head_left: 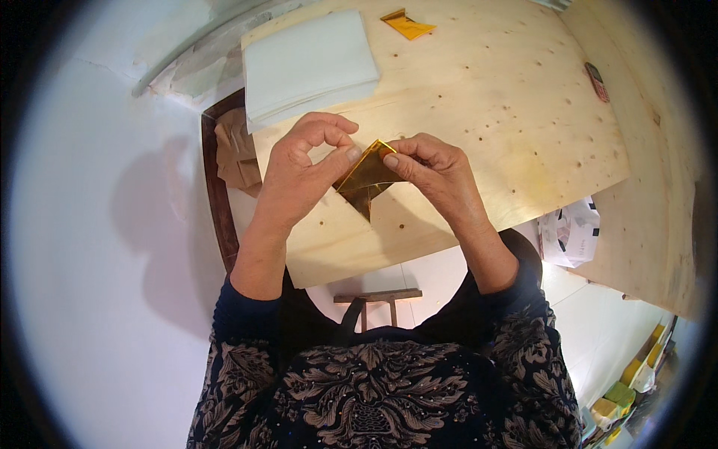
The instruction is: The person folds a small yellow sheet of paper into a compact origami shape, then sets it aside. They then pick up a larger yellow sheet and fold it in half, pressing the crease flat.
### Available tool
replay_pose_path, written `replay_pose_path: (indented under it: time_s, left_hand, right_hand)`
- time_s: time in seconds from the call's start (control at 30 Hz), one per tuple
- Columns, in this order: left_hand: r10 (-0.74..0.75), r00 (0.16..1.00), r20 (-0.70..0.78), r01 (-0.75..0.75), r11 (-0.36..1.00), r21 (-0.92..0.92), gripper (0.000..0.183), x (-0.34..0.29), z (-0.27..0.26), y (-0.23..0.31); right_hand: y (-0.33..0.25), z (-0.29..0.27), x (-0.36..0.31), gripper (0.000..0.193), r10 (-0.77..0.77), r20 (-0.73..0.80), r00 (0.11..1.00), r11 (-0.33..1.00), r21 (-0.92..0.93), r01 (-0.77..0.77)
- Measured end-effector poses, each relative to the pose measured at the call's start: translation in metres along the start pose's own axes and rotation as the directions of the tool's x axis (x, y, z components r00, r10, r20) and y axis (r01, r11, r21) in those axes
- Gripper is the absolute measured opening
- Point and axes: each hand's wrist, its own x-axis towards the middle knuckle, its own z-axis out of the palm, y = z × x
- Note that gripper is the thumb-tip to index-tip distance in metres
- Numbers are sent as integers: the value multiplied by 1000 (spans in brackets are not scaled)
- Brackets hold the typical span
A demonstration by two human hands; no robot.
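Between my hands, above the near part of the wooden table, is a folded piece of shiny gold foil paper (368,176). It has a diamond-like shape with a crease across it and a point hanging toward me. My right hand (436,169) pinches its upper right edge, thumb on top. At the upper left edge, my left hand (305,159) is closed, with the thumb tip against the paper and the fingers curled; the fingertips behind the edge are partly hidden. Farther away on the table lies another folded gold piece (410,27).
A stack of whitish sheets (310,63) lies at the table's far left. The plywood tabletop (508,142) carries a small phone-like object (597,81) on the right. Crumpled brown paper (236,150) sits beside the left edge, a white bag (570,232) beyond the right edge.
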Motion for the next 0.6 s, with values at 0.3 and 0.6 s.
replay_pose_path:
  time_s: [0.3,0.6]
  left_hand:
    - [-198,958,206,251,928,-276,17,-3,3,0]
    - [-204,912,357,367,793,-486,28,-1,1,0]
  right_hand:
    - [-1,-4,1,23,35,142,989,993,111,-51]
    - [4,-1,4,17,12,115,993,954,295,-46]
